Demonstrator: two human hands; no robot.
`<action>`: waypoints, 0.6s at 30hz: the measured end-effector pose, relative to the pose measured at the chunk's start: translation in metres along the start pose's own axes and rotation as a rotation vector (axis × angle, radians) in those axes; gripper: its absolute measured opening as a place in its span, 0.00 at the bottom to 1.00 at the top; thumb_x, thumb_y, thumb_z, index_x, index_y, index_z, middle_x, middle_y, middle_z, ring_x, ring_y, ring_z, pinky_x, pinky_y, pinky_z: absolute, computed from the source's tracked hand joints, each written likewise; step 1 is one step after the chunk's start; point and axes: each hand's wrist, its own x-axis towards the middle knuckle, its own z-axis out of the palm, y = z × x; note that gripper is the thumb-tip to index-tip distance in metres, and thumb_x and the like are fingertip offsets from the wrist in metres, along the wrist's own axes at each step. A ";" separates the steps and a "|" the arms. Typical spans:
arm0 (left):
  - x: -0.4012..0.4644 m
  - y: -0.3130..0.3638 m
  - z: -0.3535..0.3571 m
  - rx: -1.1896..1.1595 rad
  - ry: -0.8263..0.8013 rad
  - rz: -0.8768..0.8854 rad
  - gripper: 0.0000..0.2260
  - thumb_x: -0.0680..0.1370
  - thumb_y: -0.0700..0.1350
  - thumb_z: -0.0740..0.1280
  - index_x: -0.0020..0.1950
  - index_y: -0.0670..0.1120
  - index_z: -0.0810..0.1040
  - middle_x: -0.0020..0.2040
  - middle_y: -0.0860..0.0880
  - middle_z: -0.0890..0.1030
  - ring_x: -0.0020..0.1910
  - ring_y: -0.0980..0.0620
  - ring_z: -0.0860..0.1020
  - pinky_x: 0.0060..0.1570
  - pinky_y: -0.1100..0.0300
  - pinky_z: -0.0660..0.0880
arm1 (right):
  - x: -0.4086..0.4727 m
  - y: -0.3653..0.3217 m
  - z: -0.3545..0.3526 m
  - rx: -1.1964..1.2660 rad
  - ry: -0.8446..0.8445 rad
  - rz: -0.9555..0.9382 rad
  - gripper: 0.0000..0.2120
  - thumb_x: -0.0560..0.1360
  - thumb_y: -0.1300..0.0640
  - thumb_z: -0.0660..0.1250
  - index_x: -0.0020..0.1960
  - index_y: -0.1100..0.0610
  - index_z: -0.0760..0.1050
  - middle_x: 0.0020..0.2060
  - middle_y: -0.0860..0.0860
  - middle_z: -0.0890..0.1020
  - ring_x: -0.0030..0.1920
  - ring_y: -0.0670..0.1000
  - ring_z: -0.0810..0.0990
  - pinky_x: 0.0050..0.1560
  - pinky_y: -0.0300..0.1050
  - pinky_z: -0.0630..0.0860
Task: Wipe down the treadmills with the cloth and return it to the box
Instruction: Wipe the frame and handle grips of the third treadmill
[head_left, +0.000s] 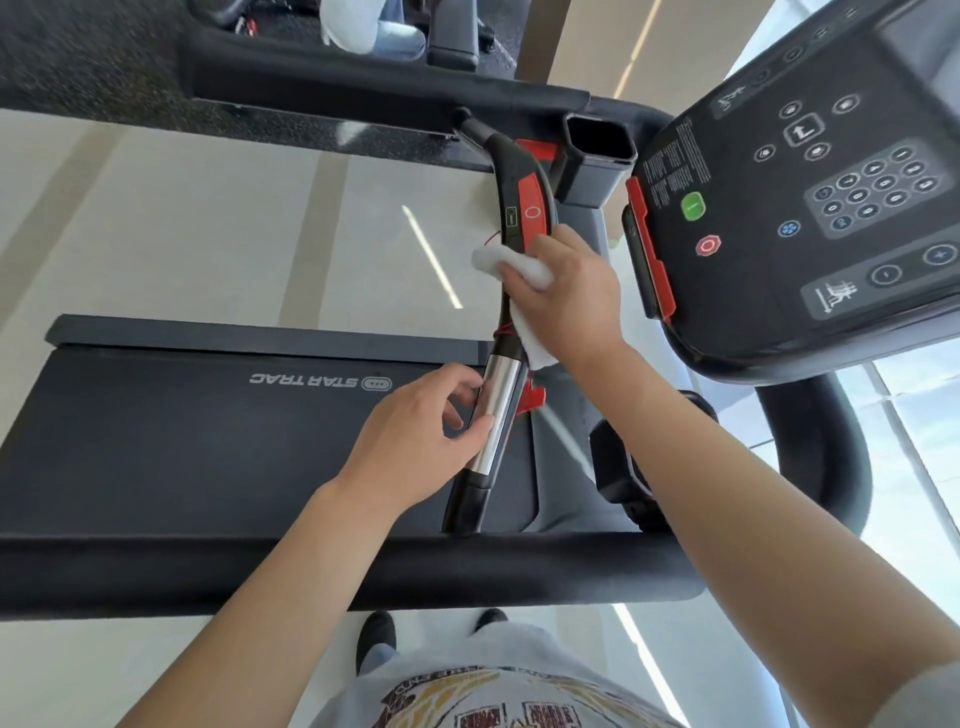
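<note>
Wiping is under way, judged from how the hands sit on this one machine. Nearest the camera runs the padded side rail (311, 571), with nothing in hand on it and no sign either way of whether it has been cleaned. Just beyond it, the left hand (415, 441) rests against the chrome grip sensor (496, 415) of the front handlebar (511, 291), its fingers (457, 387) loosely curled and a little apart, thumb touching the metal, holding nothing. Further along the same bar, the right hand (569, 296) presses the white cloth (519, 270) onto the black stretch below the red stop pad (532, 205), fingers bent down together over the wad, a loose tail of fabric hanging toward the chrome. To the right rises the console (810, 208), with the cloth well apart from it. Beyond the treadmill deck (208, 436) a second black rail (363, 93) crosses the top of the view, likely another machine. So most seems left: the rest of this treadmill, the others, and the return to the box, which is not in view
</note>
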 end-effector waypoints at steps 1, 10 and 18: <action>0.000 0.000 0.000 0.000 0.001 -0.003 0.12 0.79 0.58 0.71 0.61 0.62 0.76 0.52 0.65 0.81 0.46 0.60 0.82 0.47 0.52 0.82 | -0.006 -0.003 0.000 -0.012 -0.007 -0.012 0.18 0.77 0.44 0.70 0.38 0.56 0.74 0.37 0.48 0.72 0.31 0.52 0.71 0.31 0.46 0.68; -0.004 0.006 -0.006 0.009 0.002 -0.044 0.12 0.78 0.58 0.72 0.61 0.59 0.77 0.49 0.63 0.82 0.43 0.60 0.81 0.49 0.52 0.80 | -0.033 -0.014 -0.045 0.367 -0.474 0.153 0.10 0.75 0.49 0.78 0.44 0.55 0.81 0.43 0.51 0.79 0.42 0.50 0.81 0.44 0.50 0.80; -0.024 0.013 -0.007 0.129 0.017 0.013 0.13 0.80 0.56 0.70 0.64 0.59 0.78 0.48 0.63 0.81 0.42 0.61 0.80 0.45 0.60 0.77 | -0.106 -0.002 -0.095 0.421 -0.515 0.269 0.07 0.75 0.51 0.79 0.44 0.50 0.81 0.42 0.47 0.80 0.41 0.45 0.82 0.39 0.38 0.77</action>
